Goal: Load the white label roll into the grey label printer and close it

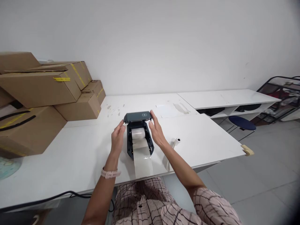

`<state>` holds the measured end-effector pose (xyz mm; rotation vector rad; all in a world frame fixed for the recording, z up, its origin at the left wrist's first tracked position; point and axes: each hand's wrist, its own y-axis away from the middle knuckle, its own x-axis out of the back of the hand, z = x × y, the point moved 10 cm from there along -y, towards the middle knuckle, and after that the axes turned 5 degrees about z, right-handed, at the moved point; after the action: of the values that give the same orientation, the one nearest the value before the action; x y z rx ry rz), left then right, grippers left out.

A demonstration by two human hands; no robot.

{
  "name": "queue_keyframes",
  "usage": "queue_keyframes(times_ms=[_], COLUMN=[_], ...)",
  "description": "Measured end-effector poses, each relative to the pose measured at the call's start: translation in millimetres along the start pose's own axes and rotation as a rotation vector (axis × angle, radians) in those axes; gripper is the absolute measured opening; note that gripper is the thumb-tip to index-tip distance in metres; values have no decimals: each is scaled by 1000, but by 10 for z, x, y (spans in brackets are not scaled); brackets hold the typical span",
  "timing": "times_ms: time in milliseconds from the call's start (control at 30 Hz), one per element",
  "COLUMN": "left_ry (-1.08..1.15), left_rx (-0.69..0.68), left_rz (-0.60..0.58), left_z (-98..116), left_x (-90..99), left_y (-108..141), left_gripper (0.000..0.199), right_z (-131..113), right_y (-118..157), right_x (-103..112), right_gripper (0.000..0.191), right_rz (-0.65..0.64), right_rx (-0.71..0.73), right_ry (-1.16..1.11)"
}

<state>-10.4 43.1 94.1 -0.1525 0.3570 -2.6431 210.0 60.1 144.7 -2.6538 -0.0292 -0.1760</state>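
A dark label printer (129, 147) stands on the white table with its lid (137, 116) raised. Inside lies a white label roll (138, 133), and a strip of label paper (142, 162) runs out over the front toward the table's edge. My left hand (117, 137) holds the left end of the lid between thumb and fingers. At the lid's right end, my right hand (156, 129) grips it in the same way. To the right of the printer, partly behind my right forearm, is a small white roll (177, 141) with a loose strip.
Cardboard boxes (39, 90) are stacked on the table's left side. A black cable (58, 194) runs along the front left edge. Farther right are a second white table (217, 98), a blue stool (242, 122) and a black rack (278, 93). A tan guard (247, 150) covers the table's right corner.
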Motion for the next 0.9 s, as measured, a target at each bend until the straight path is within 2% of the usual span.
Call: queue_keyframes(times_ms=[67,133,233,300,400,467,533,600,667,733,800,900], left_ry=[-189,-443,-678,-730,-782,-797,-805,-833,-885,-938,-972,-970], left_rx=[35,109,217,238,220,214,208,195,173,150,141,157], left_rz=[16,-51,-229,-305,-337,-340,-335,-328,-341,-362,-370,-360], left_z=[-130,-372,-724,-826,-834,-828,-828,-826,-816,-798,-781,-773], left_x=[25,4,-73,-118,-159,-176,-187,-196,-219,-244,-253,-235], left_y=[-204,-271,-168,-81,-30,-29,-35,-38,-33,-25,-20,-15], left_gripper=[52,57,63,59,52,51,52,51,50,48,47,46], right_z=[-56,-40,62,134,113,-40,-171,-84,242,640,941,1106], right_y=[-331,-630,-1020,-1217,-1311,-1200,-970,-707,-499,-390,-362,-394], right_x=[-98,-198,-318,-364,-344,-314,-417,-661,-907,-1074,-1195,-1311], right_gripper=[71,78,84,85,84,78,66,57,59,69,82,93], right_rz=[16,50,77,60,43,38,-83,-349,-630,-825,-923,-964], right_rx=[50,81,93,79,110,236,395,448,350,176,30,-54], right_ry=[46,85,136,158,243,322,384,462,579,683,735,746])
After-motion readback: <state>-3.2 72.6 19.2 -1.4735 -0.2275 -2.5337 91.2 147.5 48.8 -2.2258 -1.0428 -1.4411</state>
